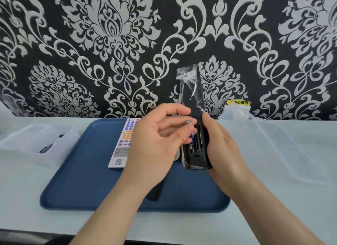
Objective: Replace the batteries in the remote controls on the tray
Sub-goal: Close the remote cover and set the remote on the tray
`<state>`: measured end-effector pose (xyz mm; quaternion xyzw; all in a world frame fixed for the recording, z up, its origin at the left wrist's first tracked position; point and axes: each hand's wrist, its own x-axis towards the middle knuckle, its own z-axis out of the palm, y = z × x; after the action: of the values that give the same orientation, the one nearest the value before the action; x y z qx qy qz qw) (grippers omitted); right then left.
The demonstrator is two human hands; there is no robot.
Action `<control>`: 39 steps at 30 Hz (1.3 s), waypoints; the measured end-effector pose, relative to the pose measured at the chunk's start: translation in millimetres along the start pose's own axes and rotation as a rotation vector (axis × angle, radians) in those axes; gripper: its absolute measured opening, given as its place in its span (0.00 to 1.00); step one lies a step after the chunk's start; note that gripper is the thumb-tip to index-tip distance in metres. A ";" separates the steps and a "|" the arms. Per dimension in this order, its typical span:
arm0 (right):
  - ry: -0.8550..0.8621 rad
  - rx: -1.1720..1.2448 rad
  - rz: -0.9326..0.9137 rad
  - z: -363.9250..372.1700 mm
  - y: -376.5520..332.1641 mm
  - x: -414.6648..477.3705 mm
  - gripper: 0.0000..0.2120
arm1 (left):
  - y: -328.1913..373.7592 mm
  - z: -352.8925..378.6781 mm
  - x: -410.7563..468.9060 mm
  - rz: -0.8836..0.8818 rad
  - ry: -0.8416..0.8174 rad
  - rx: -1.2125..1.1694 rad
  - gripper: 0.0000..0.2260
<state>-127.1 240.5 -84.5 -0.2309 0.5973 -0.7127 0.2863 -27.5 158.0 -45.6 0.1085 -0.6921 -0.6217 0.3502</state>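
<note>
A black remote (196, 149) in clear plastic wrap stands tilted above the blue tray (87, 180), back side facing me with its battery compartment open. My right hand (220, 144) grips its lower right side. My left hand (158, 138) pinches a blue battery (191, 133) whose metal end shows at my fingertips, at the compartment's left edge. A white remote (124, 144) with blue and orange buttons lies face up on the tray behind my left hand. A flat black piece (155, 191) lies on the tray, partly under my left forearm.
A white open box (36, 144) with batteries inside stands left of the tray. A translucent plastic bag (255, 128) lies at the right against the patterned wall, under a yellow warning label (239, 102). The table has a pale cover.
</note>
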 end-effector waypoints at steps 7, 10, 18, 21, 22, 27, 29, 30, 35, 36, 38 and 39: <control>0.058 0.036 -0.035 11.5 -3.9 -4.3 0.33 | -11.9 6.9 -3.7 0.148 0.098 0.194 0.07; 0.088 0.054 -0.043 9.5 -5.6 -4.9 0.28 | -20.2 4.4 -1.3 0.264 0.159 0.409 0.07; 0.075 0.038 -0.072 10.9 -3.5 -3.5 0.20 | -30.3 1.4 4.0 0.269 0.086 0.449 0.11; 0.072 0.067 -0.058 9.9 -4.2 -3.5 0.22 | -32.5 1.3 4.6 0.337 0.066 0.547 0.12; 0.075 0.077 -0.053 9.4 -3.8 -3.3 0.23 | -32.5 0.8 5.0 0.360 0.064 0.582 0.12; 0.122 0.106 -0.010 8.6 -3.3 -2.3 0.24 | -37.0 -1.0 4.1 0.541 0.048 0.799 0.11; 0.134 0.138 0.005 4.9 -5.3 -1.0 0.20 | -40.9 1.5 2.0 0.616 0.025 0.923 0.11; 0.134 0.160 0.015 3.3 -6.7 -0.2 0.19 | -41.8 3.2 0.7 0.627 0.006 0.971 0.12; 0.087 0.255 0.052 -0.6 -12.5 0.6 0.15 | -40.4 5.4 -3.7 0.489 -0.106 1.000 0.17; 0.061 0.300 0.069 -0.5 -13.4 -0.3 0.12 | -39.2 6.2 -4.6 0.429 -0.126 0.911 0.18; 0.009 0.411 0.101 -0.4 -16.1 -1.3 0.10 | -33.8 9.1 -5.2 0.292 -0.122 0.588 0.16; -0.010 0.462 0.114 -0.4 -18.5 -0.9 0.11 | -30.3 9.6 -4.0 0.217 -0.072 0.351 0.14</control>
<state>-129.1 243.6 -66.3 -0.1289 0.4291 -0.8119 0.3742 -39.2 161.7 -75.2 0.0706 -0.8095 -0.4538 0.3658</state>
